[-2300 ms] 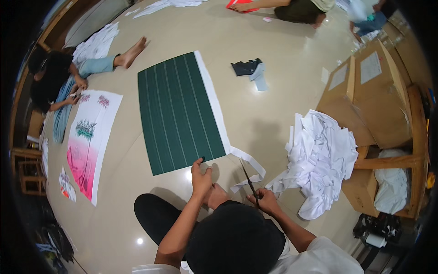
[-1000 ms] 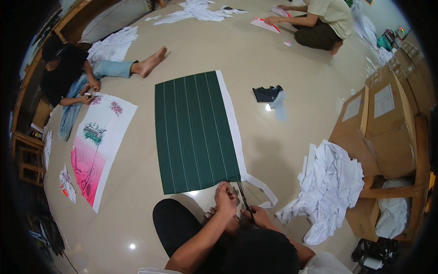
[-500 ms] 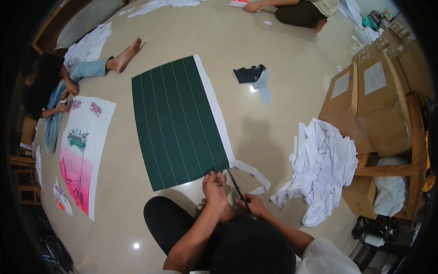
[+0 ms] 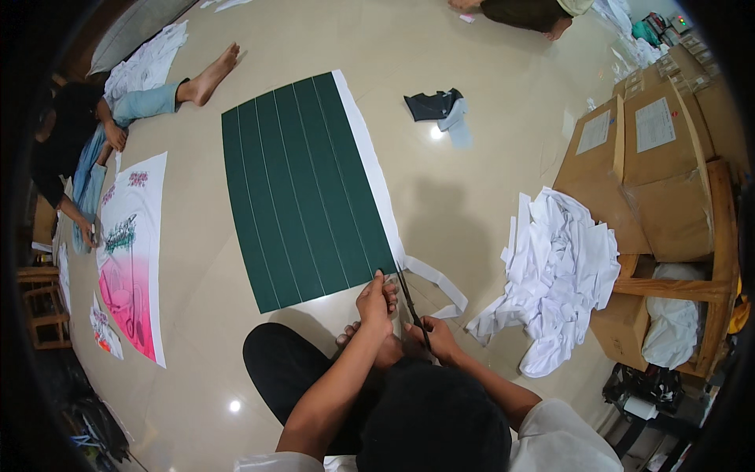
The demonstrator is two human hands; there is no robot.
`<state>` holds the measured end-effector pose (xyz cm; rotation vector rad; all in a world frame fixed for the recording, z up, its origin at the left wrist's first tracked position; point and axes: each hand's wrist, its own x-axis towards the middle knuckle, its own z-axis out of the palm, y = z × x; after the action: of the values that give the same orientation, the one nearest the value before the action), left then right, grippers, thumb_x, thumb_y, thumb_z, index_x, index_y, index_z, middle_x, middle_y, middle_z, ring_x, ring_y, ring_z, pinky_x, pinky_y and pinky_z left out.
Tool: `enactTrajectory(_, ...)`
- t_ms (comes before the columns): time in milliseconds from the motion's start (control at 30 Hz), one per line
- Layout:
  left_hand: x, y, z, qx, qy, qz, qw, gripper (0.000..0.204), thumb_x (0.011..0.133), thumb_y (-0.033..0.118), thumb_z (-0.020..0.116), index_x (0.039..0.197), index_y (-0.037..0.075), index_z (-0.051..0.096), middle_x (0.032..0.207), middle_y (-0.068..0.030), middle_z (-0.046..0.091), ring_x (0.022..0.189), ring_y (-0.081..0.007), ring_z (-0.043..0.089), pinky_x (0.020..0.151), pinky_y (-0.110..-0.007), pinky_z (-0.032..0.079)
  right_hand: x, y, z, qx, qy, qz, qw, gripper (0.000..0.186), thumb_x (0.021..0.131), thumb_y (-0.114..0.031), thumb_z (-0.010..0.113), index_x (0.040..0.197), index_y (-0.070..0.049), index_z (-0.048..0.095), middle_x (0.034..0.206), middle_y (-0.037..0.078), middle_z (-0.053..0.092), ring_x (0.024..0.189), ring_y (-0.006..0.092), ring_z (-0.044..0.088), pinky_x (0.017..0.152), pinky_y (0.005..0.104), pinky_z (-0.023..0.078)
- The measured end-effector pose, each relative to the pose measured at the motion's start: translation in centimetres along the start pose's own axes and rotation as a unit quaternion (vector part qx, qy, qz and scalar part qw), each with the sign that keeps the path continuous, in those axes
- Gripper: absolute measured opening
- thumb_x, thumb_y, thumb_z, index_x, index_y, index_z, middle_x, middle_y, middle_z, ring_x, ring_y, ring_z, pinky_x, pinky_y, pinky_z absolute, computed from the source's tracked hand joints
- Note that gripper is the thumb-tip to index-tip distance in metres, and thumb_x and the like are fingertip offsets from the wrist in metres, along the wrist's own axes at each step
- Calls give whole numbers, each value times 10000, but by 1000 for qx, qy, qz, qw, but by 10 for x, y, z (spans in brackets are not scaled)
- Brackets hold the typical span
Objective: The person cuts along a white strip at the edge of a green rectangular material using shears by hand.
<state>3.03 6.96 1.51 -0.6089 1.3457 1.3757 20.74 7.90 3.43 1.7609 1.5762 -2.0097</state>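
A dark green sheet (image 4: pixel 299 189) with thin pale lines and a white side border (image 4: pixel 358 134) lies on the floor ahead. My left hand (image 4: pixel 376 303) pinches its near edge by the right corner. My right hand (image 4: pixel 436 338) is closed on the handles of long dark scissors (image 4: pixel 407 295), whose blades reach that corner where green meets white. A narrow white strip (image 4: pixel 444 287) curls from the corner to the right of the scissors. My folded leg in black (image 4: pixel 283 362) and a bare foot are beneath my arms.
A co-worker (image 4: pixel 67 141) sits left beside a pink-printed cloth (image 4: pixel 126 291); another person (image 4: pixel 511 16) crouches at the top. Right are white scraps (image 4: pixel 554 283), cardboard boxes (image 4: pixel 661 189) and a wooden rack (image 4: pixel 668 289). Dark and grey scraps (image 4: pixel 432 106) lie beyond the green sheet.
Since the earliest frame the scissors have come to the sheet's corner and my left hand has shifted right along its edge. The left co-worker's hand has moved down beside the printed cloth.
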Motion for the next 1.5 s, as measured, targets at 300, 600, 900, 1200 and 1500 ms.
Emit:
enactTrajectory(300, 2, 1, 6, 86, 21, 34, 995, 267, 914, 349, 759, 940, 91, 697, 774, 1, 675, 576, -94, 582, 462, -230, 376, 1, 9, -10, 20, -6, 10, 1000, 384, 874, -398, 774, 765, -53, 647, 655, 19, 590, 584, 106, 535, 537, 288, 396)
enactTrajectory(600, -4, 8, 14, 88, -9, 36, 995, 253, 913, 346, 756, 934, 102, 693, 792, -9, 688, 563, -90, 572, 452, -229, 366, 15, 8, -4, 25, 11, -18, 999, 451, 848, -458, 768, 744, -41, 629, 634, 29, 574, 592, 120, 514, 543, 310, 399)
enactTrajectory(900, 4, 2, 1, 109, -16, 49, 993, 270, 911, 345, 762, 949, 86, 698, 805, -8, 696, 565, -72, 560, 459, -222, 374, 10, -7, 8, 84, -18, -6, 996, 419, 861, -422, 772, 730, -60, 607, 622, 12, 568, 561, 101, 513, 514, 277, 379)
enactTrajectory(1200, -1, 4, 7, 110, -22, 45, 993, 255, 907, 344, 766, 922, 105, 679, 798, 11, 677, 551, -58, 530, 442, -209, 363, 13, -12, 7, 104, -25, 1, 994, 405, 867, -398, 779, 717, -77, 584, 612, 18, 565, 528, 99, 511, 486, 263, 378)
enactTrajectory(1500, 1, 1, 8, 117, -13, 57, 991, 249, 918, 315, 758, 933, 73, 703, 801, -21, 711, 549, -64, 543, 449, -214, 366, 18, -10, 7, 117, -22, 4, 993, 412, 873, -400, 787, 709, -92, 567, 604, 5, 558, 509, 84, 495, 465, 252, 370)
